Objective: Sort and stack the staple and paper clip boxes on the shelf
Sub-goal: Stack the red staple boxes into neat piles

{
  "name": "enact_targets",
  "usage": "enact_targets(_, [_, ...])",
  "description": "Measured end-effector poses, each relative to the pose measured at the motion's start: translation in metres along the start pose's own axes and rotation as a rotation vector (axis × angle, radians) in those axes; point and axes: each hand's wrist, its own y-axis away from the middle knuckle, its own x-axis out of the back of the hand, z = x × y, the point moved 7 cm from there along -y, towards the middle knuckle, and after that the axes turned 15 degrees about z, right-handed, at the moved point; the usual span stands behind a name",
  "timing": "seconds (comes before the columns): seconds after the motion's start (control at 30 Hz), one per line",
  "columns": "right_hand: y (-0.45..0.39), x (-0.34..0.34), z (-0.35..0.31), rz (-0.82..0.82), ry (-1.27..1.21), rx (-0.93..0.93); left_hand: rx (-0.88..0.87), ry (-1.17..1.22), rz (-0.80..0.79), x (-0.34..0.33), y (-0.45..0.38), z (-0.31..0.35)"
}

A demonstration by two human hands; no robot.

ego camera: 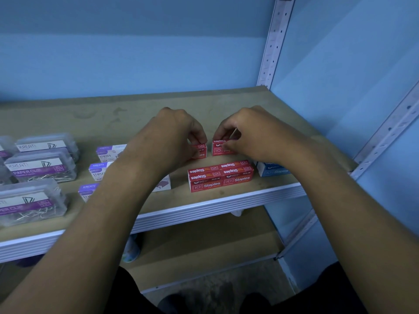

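Pinching one small red staple box each, the person's hands work just behind the red stack [221,175], which serves as the landmark: the left hand [172,132] is closed on the left red box [200,150], and the right hand [254,130] is closed on the right red box [221,148], the two boxes side by side with a narrow gap between them. Both seem to rest on or hang just above the shelf [127,109]; which one cannot be told. The likely trouble is a knock: both forearms cross low over the front row, so a dropped wrist could shove the red stack, which sits near the shelf's front edge [204,206], and tip its boxes off onto the lower shelf. The right wrist also passes over the blue box [273,169], just right of the stack, and could drag it toward the corner. Left of the stack, the left forearm hides part of the purple-and-white boxes [103,152], so a sweep that way could scatter them. Far left of the stack lie the clear clip cases [40,168], well apart from the hands. Open room lies behind the stack, where bare board runs back to the wall; the metal upright [275,41] closes the far right corner, so moves are safest backward.
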Motion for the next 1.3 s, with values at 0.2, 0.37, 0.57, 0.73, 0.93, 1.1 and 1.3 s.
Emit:
enact_targets(0.2, [0.006, 0.015, -0.008, 0.046, -0.027, 0.024, -0.034, 0.042, 0.041, 0.009, 0.008, 0.008])
enact_targets(0.37, [0.014, 0.025, -0.013, 0.062, -0.030, 0.037, -0.058, 0.069, 0.060, 0.017, 0.017, 0.019])
enact_targets(0.57, [0.022, 0.029, -0.016, 0.044, -0.022, 0.026, -0.069, 0.066, 0.067, 0.024, 0.021, 0.027])
enact_targets(0.73, [0.027, 0.029, -0.018, 0.015, -0.006, 0.020, -0.051, 0.058, 0.051, 0.024, 0.023, 0.027])
enact_targets(0.93, [0.029, 0.026, -0.019, -0.038, 0.001, 0.015, -0.059, 0.047, 0.026, 0.022, 0.025, 0.030])
enact_targets(1.1, [0.031, 0.022, -0.017, -0.100, -0.011, -0.015, -0.068, 0.058, -0.012, 0.016, 0.028, 0.030])
enact_targets(1.3, [0.033, 0.016, -0.018, -0.153, -0.010, -0.011, -0.046, 0.105, -0.065, 0.014, 0.030, 0.029])
